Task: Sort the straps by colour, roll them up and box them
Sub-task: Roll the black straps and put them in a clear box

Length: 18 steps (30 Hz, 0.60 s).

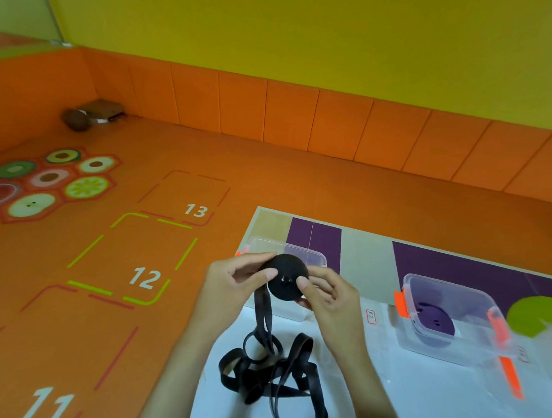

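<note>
A black strap roll (285,277) is held up above the table between both hands. My left hand (236,276) pinches its left side and my right hand (324,292) pinches its right side, thumbs on the front face. The loose tail of the black strap (271,373) hangs down and lies in tangled loops on the white table cover. A clear plastic box (317,258) sits right behind the roll, mostly hidden by my hands. A second clear box (455,320) with orange clips, to the right, holds a rolled purple strap (434,323).
The table (362,262) has purple and beige panels and a white cover at the front. A green round patch (533,315) lies at the right edge. The orange floor on the left carries numbered squares and fruit stickers. A brown object sits in the far corner.
</note>
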### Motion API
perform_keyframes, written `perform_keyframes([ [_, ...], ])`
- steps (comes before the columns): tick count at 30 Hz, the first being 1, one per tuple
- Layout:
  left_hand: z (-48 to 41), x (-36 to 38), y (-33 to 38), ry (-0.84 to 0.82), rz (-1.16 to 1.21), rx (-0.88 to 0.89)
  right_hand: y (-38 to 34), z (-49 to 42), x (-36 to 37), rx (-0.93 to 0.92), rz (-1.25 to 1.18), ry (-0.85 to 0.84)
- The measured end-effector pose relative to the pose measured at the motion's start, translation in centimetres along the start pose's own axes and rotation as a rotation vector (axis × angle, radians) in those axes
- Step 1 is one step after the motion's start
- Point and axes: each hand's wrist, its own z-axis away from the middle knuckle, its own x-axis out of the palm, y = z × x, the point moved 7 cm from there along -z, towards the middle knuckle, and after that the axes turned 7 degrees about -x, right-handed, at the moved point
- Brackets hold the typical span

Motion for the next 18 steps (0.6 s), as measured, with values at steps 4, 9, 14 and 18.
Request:
perform_keyframes([
  [4, -0.1, 0.3, 0.3, -0.156, -0.253, 0.033, 0.3, -0.5, 0.2, -0.007, 0.131, -0.234],
  [9, -0.6, 0.9, 0.0, -0.125, -0.151, 0.006, -0.6, -1.1, -0.5, 0.038, -0.06, -0.134],
  [14, -1.4, 0.7, -0.7, -0.101, -0.161, -0.015, 1.4, 0.2, 0.9, 0.1, -0.189, 0.007],
  [18, -1.4, 1.2, -1.2, -0.235, -0.427, 0.033, 1.9, 0.1, 1.1, 0.077, 0.012, -0.173],
])
